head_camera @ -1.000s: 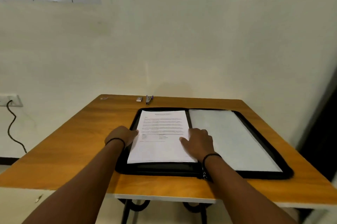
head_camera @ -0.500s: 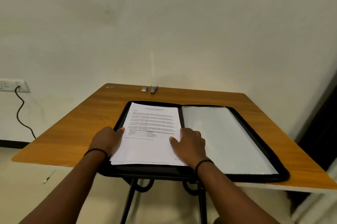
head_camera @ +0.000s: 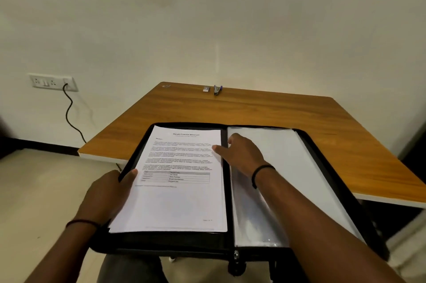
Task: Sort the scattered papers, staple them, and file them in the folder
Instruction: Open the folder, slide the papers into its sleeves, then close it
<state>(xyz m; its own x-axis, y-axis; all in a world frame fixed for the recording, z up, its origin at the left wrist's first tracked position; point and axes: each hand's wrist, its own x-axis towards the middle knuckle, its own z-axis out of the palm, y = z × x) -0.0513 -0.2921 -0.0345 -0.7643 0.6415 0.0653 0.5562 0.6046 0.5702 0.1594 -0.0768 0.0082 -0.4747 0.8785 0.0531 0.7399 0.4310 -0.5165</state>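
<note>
Head view: open black zip folder [head_camera: 227,240] partly off the worktop [head_camera: 265,112] edge, stapled papers [head_camera: 177,179] on its left half. Left hand [head_camera: 108,195] gripped folder edge and papers; right hand [head_camera: 242,153] flat, fingers spread on sleeves. Stapler [head_camera: 217,89], probably, at far edge.

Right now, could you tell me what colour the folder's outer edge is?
Black: the zip folder has a black border all around, clearest in the head view.

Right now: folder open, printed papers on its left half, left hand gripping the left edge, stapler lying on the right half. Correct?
Not quite. The stapler lies on the table near its far edge, not on the folder. The head view shows the rest holds: printed papers on the left half, left hand gripping the left edge.
</note>
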